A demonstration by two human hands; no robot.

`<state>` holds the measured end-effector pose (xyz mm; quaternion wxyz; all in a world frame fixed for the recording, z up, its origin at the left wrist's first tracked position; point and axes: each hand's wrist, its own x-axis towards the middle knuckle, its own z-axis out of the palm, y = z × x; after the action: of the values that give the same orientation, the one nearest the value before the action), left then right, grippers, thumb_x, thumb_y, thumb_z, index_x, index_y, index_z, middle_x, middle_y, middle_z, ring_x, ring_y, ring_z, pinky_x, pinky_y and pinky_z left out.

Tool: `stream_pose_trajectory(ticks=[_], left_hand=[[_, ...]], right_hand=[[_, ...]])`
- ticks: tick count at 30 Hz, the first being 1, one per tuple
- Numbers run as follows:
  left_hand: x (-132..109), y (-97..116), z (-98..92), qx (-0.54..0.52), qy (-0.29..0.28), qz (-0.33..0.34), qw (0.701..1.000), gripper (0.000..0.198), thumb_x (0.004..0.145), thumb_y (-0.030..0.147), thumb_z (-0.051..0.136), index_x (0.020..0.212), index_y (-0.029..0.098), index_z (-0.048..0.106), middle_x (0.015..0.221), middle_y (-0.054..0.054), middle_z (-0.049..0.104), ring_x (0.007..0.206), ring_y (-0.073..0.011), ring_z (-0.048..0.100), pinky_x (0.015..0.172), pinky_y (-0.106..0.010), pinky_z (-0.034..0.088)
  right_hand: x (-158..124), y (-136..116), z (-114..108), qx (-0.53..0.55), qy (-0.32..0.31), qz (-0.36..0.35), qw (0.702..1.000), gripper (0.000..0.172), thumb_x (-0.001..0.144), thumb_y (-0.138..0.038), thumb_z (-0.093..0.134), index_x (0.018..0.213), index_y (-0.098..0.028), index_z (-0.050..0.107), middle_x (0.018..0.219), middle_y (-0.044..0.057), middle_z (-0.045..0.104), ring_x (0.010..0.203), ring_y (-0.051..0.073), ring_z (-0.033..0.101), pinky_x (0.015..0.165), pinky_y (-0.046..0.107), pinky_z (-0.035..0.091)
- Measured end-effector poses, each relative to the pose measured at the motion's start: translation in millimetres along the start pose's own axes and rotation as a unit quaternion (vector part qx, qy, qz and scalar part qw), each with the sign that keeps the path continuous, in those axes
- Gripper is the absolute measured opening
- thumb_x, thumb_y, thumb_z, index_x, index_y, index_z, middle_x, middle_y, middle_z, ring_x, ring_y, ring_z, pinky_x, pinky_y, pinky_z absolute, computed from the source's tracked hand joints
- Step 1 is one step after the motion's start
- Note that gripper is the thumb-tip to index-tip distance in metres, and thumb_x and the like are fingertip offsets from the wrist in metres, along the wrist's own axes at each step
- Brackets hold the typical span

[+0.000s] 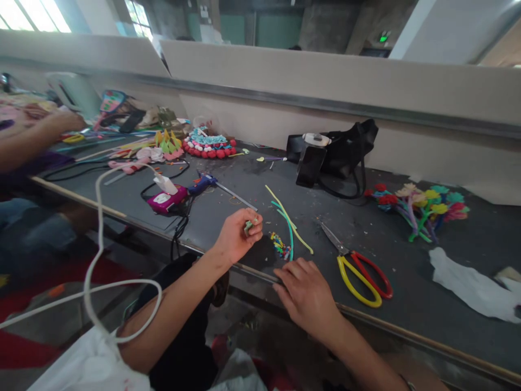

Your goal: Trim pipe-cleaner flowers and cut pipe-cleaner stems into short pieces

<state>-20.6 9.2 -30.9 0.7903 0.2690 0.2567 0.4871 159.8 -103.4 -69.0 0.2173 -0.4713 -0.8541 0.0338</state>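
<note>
My left hand [240, 234] is closed, fingertips pinched around a small green piece [248, 226] that mostly hides behind the fingers. Over the table's front edge, my right hand [305, 288] rests with its fingers extended and its thumb apart. Its fingertips are by the lower end of a teal pipe cleaner [291, 233]; whether they touch it I cannot tell. A yellow-green pipe cleaner [291, 221] lies alongside. Just beyond the right fingertips sits a little heap of multicoloured bits [280, 245]. Scissors [345, 252] with one yellow and one red handle lie open to the right.
A blue glue gun [201, 184] and a magenta power block [166, 200] with cables lie left. Behind stand a black bag [345, 149] and dark phone [311, 165]. Fuzzy flowers [423, 209] and white paper [468, 279] lie right. Another person's arm [36, 136] reaches in far left.
</note>
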Motion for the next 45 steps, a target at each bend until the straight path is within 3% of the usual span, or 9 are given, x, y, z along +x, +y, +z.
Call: stream_pose_trajectory(ticks=[2, 5, 11, 16, 20, 23, 30, 39, 45], left_hand=[[-0.9, -1.2, 0.8, -0.015, -0.005, -0.002, 1.0, 0.013, 0.063, 0.01, 0.054, 0.057, 0.015, 0.044, 0.065, 0.0, 0.048, 0.047, -0.0049, 0.033, 0.039, -0.017, 0.025], [-1.3, -3.4, 0.1, -0.032, -0.014, -0.015, 0.999, 0.011, 0.063, 0.009, 0.053, 0.058, 0.015, 0.044, 0.069, -0.003, 0.052, 0.048, -0.0052, 0.035, 0.039, -0.017, 0.026], [0.6, -11.9, -0.2, -0.021, -0.06, -0.072, 0.995, 0.011, 0.066, 0.007, 0.051, 0.072, 0.016, 0.053, 0.051, 0.006, 0.034, 0.04, -0.0055, 0.025, 0.035, -0.016, 0.019], [2.6, -21.2, 1.7, 0.057, -0.044, -0.131, 0.989, 0.009, 0.072, 0.008, 0.052, 0.074, 0.016, 0.053, 0.048, 0.01, 0.023, 0.038, -0.0038, 0.014, 0.035, -0.015, 0.013], [0.3, -23.2, 1.8, 0.119, -0.051, -0.116, 0.985, 0.006, 0.081, 0.015, 0.056, 0.085, 0.014, 0.059, 0.051, 0.011, 0.021, 0.039, -0.003, 0.013, 0.036, -0.016, 0.013], [-2.8, -22.2, 1.5, 0.166, -0.067, -0.102, 0.979, 0.016, 0.086, 0.03, 0.058, 0.089, 0.014, 0.062, 0.052, 0.01, 0.023, 0.038, -0.0024, 0.015, 0.037, -0.018, 0.012], [-6.5, -24.4, 6.3, 0.332, -0.026, -0.084, 0.939, 0.021, 0.076, 0.034, 0.071, 0.078, 0.017, 0.061, 0.047, 0.01, 0.03, 0.038, -0.0026, 0.018, 0.039, -0.019, 0.01], [-6.0, -25.2, 8.7, 0.387, -0.001, -0.074, 0.919, 0.021, 0.078, 0.036, 0.067, 0.077, 0.016, 0.061, 0.044, 0.01, 0.028, 0.038, -0.0038, 0.019, 0.038, -0.019, 0.011], [-2.9, -21.0, 3.1, 0.336, 0.009, -0.073, 0.939, 0.024, 0.087, 0.039, 0.054, 0.079, 0.017, 0.057, 0.051, 0.01, 0.027, 0.038, -0.0031, 0.017, 0.038, -0.018, 0.01]], right_hand=[[-4.9, -2.1, -6.0, 0.05, -0.006, -0.016, 0.999, 0.008, 0.091, -0.024, 0.058, 0.092, -0.022, 0.066, 0.085, 0.004, 0.064, 0.082, 0.022, 0.054, 0.074, 0.038, 0.038], [-6.4, 6.9, -16.8, 0.126, 0.044, 0.004, 0.991, 0.008, 0.092, -0.027, 0.059, 0.089, -0.023, 0.066, 0.083, 0.002, 0.064, 0.081, 0.019, 0.056, 0.076, 0.034, 0.041], [6.3, 39.3, -13.5, 0.109, 0.123, 0.079, 0.983, 0.012, 0.093, -0.021, 0.056, 0.09, -0.022, 0.067, 0.085, 0.003, 0.065, 0.084, 0.019, 0.057, 0.077, 0.032, 0.045], [17.9, 46.2, 3.3, 0.006, 0.074, 0.076, 0.994, 0.015, 0.09, -0.019, 0.057, 0.095, -0.022, 0.071, 0.089, 0.006, 0.064, 0.086, 0.021, 0.056, 0.077, 0.033, 0.046], [22.7, 45.5, 6.6, -0.021, 0.044, 0.074, 0.996, 0.015, 0.088, -0.016, 0.059, 0.093, -0.022, 0.072, 0.087, 0.006, 0.063, 0.085, 0.023, 0.054, 0.075, 0.034, 0.044], [24.7, 46.0, 4.1, -0.023, 0.035, 0.071, 0.997, 0.013, 0.089, -0.016, 0.058, 0.087, -0.021, 0.069, 0.086, 0.006, 0.062, 0.084, 0.023, 0.053, 0.077, 0.035, 0.042], [25.2, 50.9, -1.3, 0.014, 0.064, 0.078, 0.995, 0.016, 0.095, -0.017, 0.047, 0.088, -0.019, 0.061, 0.089, 0.006, 0.062, 0.088, 0.022, 0.054, 0.082, 0.036, 0.042], [23.3, 49.4, 0.7, 0.055, 0.084, 0.092, 0.991, 0.018, 0.095, -0.017, 0.043, 0.086, -0.02, 0.058, 0.086, 0.006, 0.063, 0.084, 0.022, 0.055, 0.078, 0.035, 0.043], [22.4, 46.1, -0.4, 0.073, 0.068, 0.086, 0.991, 0.02, 0.095, -0.015, 0.042, 0.089, -0.019, 0.061, 0.087, 0.006, 0.065, 0.087, 0.021, 0.058, 0.081, 0.034, 0.045]])
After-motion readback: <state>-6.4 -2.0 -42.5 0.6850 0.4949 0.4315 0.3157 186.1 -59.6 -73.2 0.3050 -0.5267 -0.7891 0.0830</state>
